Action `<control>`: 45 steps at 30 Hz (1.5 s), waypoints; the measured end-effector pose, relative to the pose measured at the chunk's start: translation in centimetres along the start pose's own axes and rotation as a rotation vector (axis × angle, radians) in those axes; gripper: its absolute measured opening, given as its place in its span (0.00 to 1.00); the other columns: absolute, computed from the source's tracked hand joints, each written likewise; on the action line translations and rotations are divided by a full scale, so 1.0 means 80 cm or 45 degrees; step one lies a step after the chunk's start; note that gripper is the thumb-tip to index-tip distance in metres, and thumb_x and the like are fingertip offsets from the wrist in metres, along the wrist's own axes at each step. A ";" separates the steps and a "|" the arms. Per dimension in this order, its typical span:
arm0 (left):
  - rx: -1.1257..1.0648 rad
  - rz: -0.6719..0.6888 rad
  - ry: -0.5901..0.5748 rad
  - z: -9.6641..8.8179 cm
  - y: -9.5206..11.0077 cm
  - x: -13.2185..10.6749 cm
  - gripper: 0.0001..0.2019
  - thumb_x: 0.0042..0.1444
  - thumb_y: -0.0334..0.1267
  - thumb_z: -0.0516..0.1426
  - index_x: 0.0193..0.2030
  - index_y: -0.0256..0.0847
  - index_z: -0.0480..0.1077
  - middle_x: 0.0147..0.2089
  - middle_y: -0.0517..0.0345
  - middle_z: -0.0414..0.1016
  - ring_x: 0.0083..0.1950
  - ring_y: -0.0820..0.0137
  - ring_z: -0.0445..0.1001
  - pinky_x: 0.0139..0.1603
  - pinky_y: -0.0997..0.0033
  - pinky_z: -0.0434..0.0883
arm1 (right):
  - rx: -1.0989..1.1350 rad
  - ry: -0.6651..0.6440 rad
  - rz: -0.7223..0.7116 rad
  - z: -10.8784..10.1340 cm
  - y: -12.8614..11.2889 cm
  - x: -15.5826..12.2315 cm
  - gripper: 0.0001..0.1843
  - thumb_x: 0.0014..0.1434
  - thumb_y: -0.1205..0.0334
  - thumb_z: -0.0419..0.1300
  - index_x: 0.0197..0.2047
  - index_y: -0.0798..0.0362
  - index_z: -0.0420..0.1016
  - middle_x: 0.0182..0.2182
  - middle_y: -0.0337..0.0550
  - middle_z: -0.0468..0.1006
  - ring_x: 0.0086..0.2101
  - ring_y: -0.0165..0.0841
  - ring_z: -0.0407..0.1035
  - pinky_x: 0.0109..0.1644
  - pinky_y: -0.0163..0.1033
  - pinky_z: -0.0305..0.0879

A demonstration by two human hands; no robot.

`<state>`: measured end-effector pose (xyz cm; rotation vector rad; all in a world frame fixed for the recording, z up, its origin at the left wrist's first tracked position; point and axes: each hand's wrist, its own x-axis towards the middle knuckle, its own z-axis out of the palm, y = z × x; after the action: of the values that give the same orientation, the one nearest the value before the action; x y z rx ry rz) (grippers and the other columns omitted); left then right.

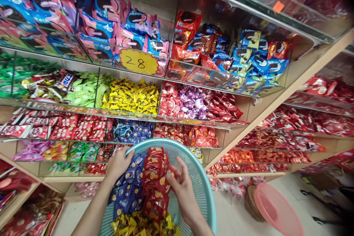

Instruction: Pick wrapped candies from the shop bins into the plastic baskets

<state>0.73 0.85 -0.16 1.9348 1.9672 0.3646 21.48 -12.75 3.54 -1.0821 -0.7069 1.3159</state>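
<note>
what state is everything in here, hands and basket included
left hand: closed over the rim of the teal basket
right hand: fingers curved and apart, by the red packets; grip unclear
teal basket: partly filled
red packets: piled in the basket
blue packets: in the basket, left of the red ones
yellow packets: loose in the basket
yellow sign: on the shelf front, reading 28
</note>
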 end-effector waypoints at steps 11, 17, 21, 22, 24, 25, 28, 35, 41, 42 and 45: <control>-0.013 0.011 0.007 -0.001 0.000 -0.002 0.21 0.56 0.54 0.42 0.44 0.47 0.68 0.36 0.54 0.77 0.37 0.61 0.75 0.30 0.71 0.61 | 0.040 -0.020 0.276 -0.032 0.017 0.031 0.19 0.42 0.58 0.69 0.37 0.57 0.72 0.29 0.41 0.77 0.29 0.27 0.69 0.34 0.32 0.64; -0.037 0.003 0.006 0.002 -0.002 -0.003 0.21 0.56 0.54 0.42 0.45 0.47 0.68 0.37 0.54 0.77 0.38 0.59 0.75 0.32 0.69 0.62 | -0.084 -0.027 0.322 -0.023 0.008 0.052 0.21 0.39 0.53 0.69 0.35 0.55 0.72 0.26 0.38 0.76 0.25 0.27 0.68 0.27 0.32 0.64; -0.047 0.018 0.028 0.005 -0.004 -0.003 0.20 0.56 0.53 0.42 0.44 0.47 0.68 0.37 0.54 0.77 0.38 0.60 0.75 0.33 0.69 0.62 | -0.147 0.050 0.197 -0.012 0.011 0.069 0.23 0.37 0.54 0.70 0.35 0.54 0.70 0.25 0.35 0.72 0.25 0.27 0.67 0.26 0.33 0.66; -0.047 0.018 0.032 0.005 -0.004 -0.003 0.20 0.56 0.53 0.42 0.44 0.47 0.68 0.37 0.53 0.78 0.39 0.60 0.75 0.33 0.69 0.62 | -0.154 0.063 0.177 -0.009 0.012 0.074 0.23 0.37 0.54 0.70 0.35 0.54 0.70 0.25 0.35 0.71 0.25 0.27 0.67 0.27 0.33 0.66; -0.045 0.017 0.037 0.005 -0.005 -0.003 0.20 0.56 0.53 0.42 0.44 0.46 0.68 0.38 0.53 0.78 0.39 0.60 0.75 0.32 0.70 0.62 | -0.166 0.073 0.145 -0.003 0.012 0.086 0.23 0.37 0.54 0.69 0.36 0.54 0.69 0.24 0.34 0.71 0.25 0.26 0.67 0.27 0.32 0.66; -0.044 0.017 0.038 0.005 -0.005 -0.003 0.20 0.56 0.53 0.42 0.44 0.46 0.68 0.38 0.53 0.78 0.39 0.60 0.75 0.32 0.70 0.62 | -0.179 0.075 0.125 -0.001 0.012 0.094 0.23 0.37 0.54 0.69 0.36 0.54 0.69 0.24 0.35 0.70 0.25 0.26 0.67 0.27 0.33 0.66; -0.040 0.011 0.037 0.005 -0.005 -0.003 0.21 0.56 0.54 0.42 0.44 0.46 0.68 0.38 0.53 0.78 0.39 0.60 0.75 0.32 0.69 0.62 | -0.284 0.091 0.015 0.006 0.010 0.122 0.21 0.39 0.53 0.66 0.36 0.54 0.68 0.24 0.34 0.68 0.23 0.26 0.66 0.26 0.34 0.67; -0.055 -0.003 0.010 0.001 -0.001 -0.004 0.21 0.56 0.53 0.42 0.45 0.47 0.68 0.38 0.53 0.78 0.38 0.61 0.75 0.32 0.69 0.63 | -0.586 0.099 -0.167 0.017 0.021 0.175 0.13 0.43 0.58 0.60 0.32 0.54 0.66 0.21 0.33 0.67 0.19 0.26 0.62 0.23 0.35 0.64; -0.057 -0.003 0.012 0.001 -0.002 -0.004 0.20 0.56 0.53 0.43 0.44 0.47 0.68 0.38 0.54 0.78 0.38 0.62 0.75 0.31 0.71 0.62 | -0.848 0.147 -0.423 0.019 0.028 0.181 0.07 0.44 0.62 0.58 0.29 0.53 0.66 0.19 0.33 0.65 0.21 0.27 0.61 0.28 0.35 0.59; -0.052 -0.005 0.013 0.002 -0.003 -0.004 0.20 0.56 0.54 0.43 0.44 0.47 0.68 0.37 0.54 0.77 0.37 0.62 0.75 0.31 0.71 0.62 | -0.880 0.150 -0.454 0.019 0.028 0.180 0.07 0.45 0.62 0.58 0.29 0.53 0.66 0.19 0.33 0.65 0.21 0.28 0.61 0.29 0.35 0.59; -0.054 0.002 0.012 0.003 -0.003 -0.003 0.20 0.56 0.54 0.42 0.43 0.48 0.68 0.35 0.55 0.77 0.36 0.62 0.75 0.31 0.71 0.61 | -0.970 0.143 -0.508 0.018 0.030 0.178 0.06 0.47 0.60 0.57 0.30 0.53 0.67 0.19 0.34 0.67 0.21 0.28 0.61 0.28 0.34 0.59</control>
<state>0.60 0.57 -0.47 1.9118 1.9479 0.4136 21.60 1.23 -0.47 -1.4959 -1.3162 0.6304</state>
